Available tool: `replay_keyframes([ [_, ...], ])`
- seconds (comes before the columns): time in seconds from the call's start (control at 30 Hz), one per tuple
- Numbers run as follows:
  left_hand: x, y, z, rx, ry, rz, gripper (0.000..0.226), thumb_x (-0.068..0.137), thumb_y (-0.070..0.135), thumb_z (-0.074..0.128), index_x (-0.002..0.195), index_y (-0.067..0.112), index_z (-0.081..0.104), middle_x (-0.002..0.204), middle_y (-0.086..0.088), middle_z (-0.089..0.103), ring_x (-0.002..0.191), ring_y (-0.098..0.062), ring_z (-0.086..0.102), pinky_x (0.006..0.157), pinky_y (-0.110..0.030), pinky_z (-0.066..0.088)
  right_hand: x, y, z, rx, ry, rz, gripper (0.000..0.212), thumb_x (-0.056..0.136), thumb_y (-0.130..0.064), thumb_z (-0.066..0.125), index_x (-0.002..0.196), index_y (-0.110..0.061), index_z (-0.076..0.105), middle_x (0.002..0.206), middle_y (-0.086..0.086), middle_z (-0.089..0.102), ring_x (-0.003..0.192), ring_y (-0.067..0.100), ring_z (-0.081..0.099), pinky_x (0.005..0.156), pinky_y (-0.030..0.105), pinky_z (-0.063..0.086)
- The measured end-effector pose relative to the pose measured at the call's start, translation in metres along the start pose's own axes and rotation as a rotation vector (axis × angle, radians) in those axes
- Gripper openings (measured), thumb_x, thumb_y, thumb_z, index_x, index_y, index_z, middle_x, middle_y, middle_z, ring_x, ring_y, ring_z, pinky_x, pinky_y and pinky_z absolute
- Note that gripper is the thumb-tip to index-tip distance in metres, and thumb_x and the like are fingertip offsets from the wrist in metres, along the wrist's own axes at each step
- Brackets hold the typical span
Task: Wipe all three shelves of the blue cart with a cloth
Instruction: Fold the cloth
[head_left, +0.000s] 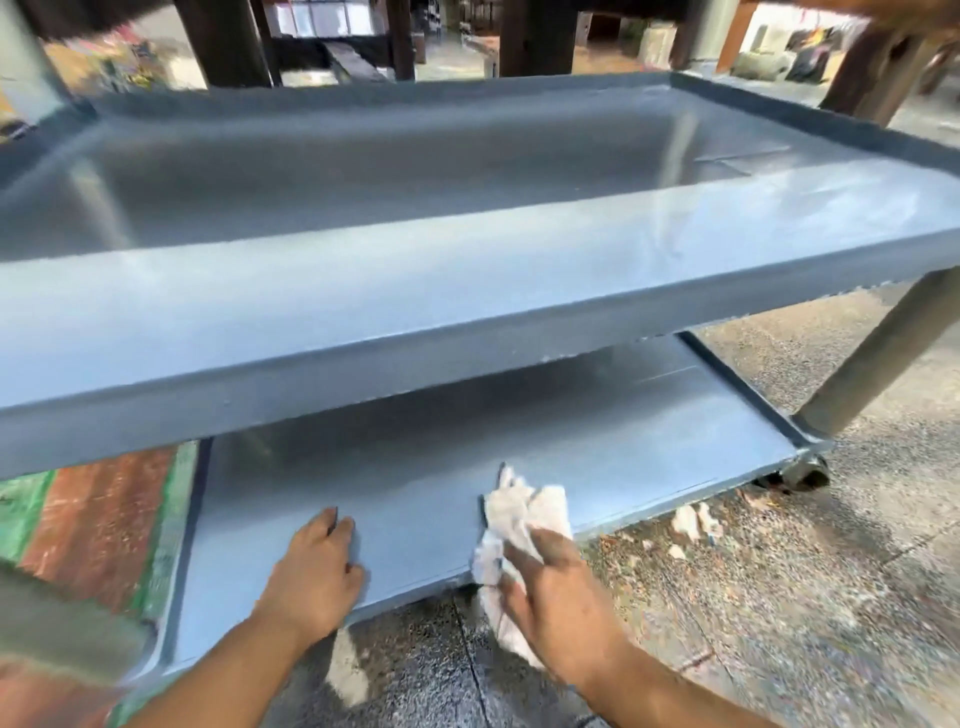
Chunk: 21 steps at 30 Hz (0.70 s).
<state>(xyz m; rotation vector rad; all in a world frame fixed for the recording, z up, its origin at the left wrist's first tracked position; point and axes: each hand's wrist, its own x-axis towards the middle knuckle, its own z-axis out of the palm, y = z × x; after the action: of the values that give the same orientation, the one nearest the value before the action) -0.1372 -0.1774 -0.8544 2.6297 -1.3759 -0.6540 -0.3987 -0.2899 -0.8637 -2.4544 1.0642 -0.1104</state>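
Both hands on the cart's lower shelf (415, 499); right hand (558, 605) clutches the cloth (511, 519); left hand (317, 574) lies flat, empty

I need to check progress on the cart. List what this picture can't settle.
- Third shelf: none visible in the head view; only upper shelf and lower shelf show.
- Lower shelf's rear: hidden under the upper.
- Cloth: partly covered by right hand.
- Background: blurred.

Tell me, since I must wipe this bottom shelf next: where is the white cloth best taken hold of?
Judging by its pose, grip the bunched middle of the white cloth, from above and the near side, as the right hand does. Its tail hangs loose off the lower shelf edge.
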Motion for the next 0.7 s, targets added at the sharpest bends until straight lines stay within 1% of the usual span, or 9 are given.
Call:
replay_keyframes([
  [0.07, -0.007, -0.003, -0.012, -0.08, -0.065, 0.03, 0.051, 0.1, 0.025, 0.046, 0.148, 0.01, 0.038, 0.16, -0.01, 0.027, 0.148, -0.02, 0.025, 0.116, -0.021, 0.016, 0.005, -0.035, 0.003, 0.069, -0.099, -0.055, 0.045, 0.102, -0.041, 0.046, 0.142, -0.022, 0.056, 0.147, 0.007, 0.051, 0.131, 0.024, 0.053, 0.106, 0.022, 0.04],
  [0.13, -0.021, -0.005, -0.028, -0.263, -0.069, -0.008, 0.043, 0.101, 0.025, 0.047, 0.143, 0.013, 0.047, 0.153, -0.005, 0.043, 0.138, -0.017, 0.04, 0.108, -0.019, 0.027, 0.008, -0.067, -0.011, 0.113, -0.236, -0.164, 0.039, 0.102, -0.035, 0.051, 0.134, -0.015, 0.062, 0.133, 0.011, 0.062, 0.118, 0.028, 0.061, 0.1, 0.029, 0.048],
  [0.2, -0.038, -0.004, -0.05, -0.469, -0.07, -0.062, 0.04, 0.102, 0.029, 0.049, 0.139, 0.015, 0.051, 0.146, -0.002, 0.051, 0.127, -0.013, 0.049, 0.099, -0.02, 0.034, 0.007, -0.094, -0.032, 0.094, -0.347, -0.327, 0.032, 0.101, -0.03, 0.053, 0.125, -0.013, 0.067, 0.125, 0.013, 0.068, 0.11, 0.029, 0.065, 0.093, 0.029, 0.049],
  [0.3, -0.068, 0.012, -0.09, -0.843, -0.173, -0.207, 0.028, 0.098, 0.04, 0.054, 0.122, 0.025, 0.059, 0.135, -0.003, 0.058, 0.12, -0.015, 0.054, 0.091, -0.028, 0.045, -0.003, -0.128, -0.077, 0.061, -0.418, -0.546, 0.032, 0.097, -0.023, 0.061, 0.127, -0.015, 0.068, 0.135, 0.01, 0.064, 0.125, 0.025, 0.057, 0.107, 0.032, 0.043],
  [0.37, -0.099, 0.029, -0.125, -0.999, -0.293, -0.218, 0.031, 0.094, 0.044, 0.058, 0.121, 0.029, 0.059, 0.133, 0.002, 0.058, 0.121, -0.012, 0.055, 0.098, -0.03, 0.049, -0.016, -0.154, -0.12, 0.019, -0.468, -0.654, 0.036, 0.094, -0.022, 0.063, 0.129, -0.014, 0.067, 0.141, 0.014, 0.057, 0.134, 0.025, 0.049, 0.111, 0.035, 0.04],
  [0.43, -0.13, 0.047, -0.16, -0.963, -0.405, -0.14, 0.042, 0.093, 0.041, 0.061, 0.131, 0.024, 0.058, 0.133, 0.005, 0.06, 0.121, -0.008, 0.057, 0.106, -0.025, 0.044, -0.031, -0.177, -0.169, -0.035, -0.496, -0.741, 0.038, 0.093, -0.025, 0.062, 0.129, -0.015, 0.066, 0.145, 0.014, 0.053, 0.137, 0.025, 0.043, 0.112, 0.037, 0.039],
  [0.53, -0.18, 0.074, -0.22, -1.154, -0.568, -0.12, 0.04, 0.091, 0.036, 0.062, 0.123, 0.012, 0.066, 0.125, -0.006, 0.069, 0.118, -0.02, 0.063, 0.11, -0.039, 0.043, -0.055, -0.211, -0.255, -0.056, -0.49, -0.812, 0.035, 0.089, -0.027, 0.06, 0.123, -0.023, 0.068, 0.147, 0.004, 0.049, 0.135, 0.017, 0.039, 0.109, 0.029, 0.036],
  [0.63, -0.23, 0.096, -0.29, -1.268, -0.6, -0.162, 0.054, 0.079, 0.042, 0.078, 0.114, 0.004, 0.064, 0.113, -0.014, 0.068, 0.108, -0.026, 0.06, 0.103, -0.044, 0.042, -0.083, -0.235, -0.337, -0.012, -0.463, -0.856, 0.028, 0.085, -0.019, 0.062, 0.112, -0.02, 0.069, 0.137, 0.005, 0.052, 0.125, 0.015, 0.045, 0.1, 0.026, 0.035],
  [0.7, -0.259, 0.114, -0.339, -1.24, -0.621, -0.092, 0.062, 0.079, 0.036, 0.076, 0.117, -0.008, 0.058, 0.111, -0.02, 0.06, 0.106, -0.029, 0.054, 0.094, -0.044, 0.039, -0.107, -0.252, -0.387, 0.089, -0.455, -0.721, 0.029, 0.084, -0.02, 0.062, 0.113, -0.022, 0.059, 0.145, 0.002, 0.037, 0.129, 0.012, 0.045, 0.096, 0.015, 0.035],
])
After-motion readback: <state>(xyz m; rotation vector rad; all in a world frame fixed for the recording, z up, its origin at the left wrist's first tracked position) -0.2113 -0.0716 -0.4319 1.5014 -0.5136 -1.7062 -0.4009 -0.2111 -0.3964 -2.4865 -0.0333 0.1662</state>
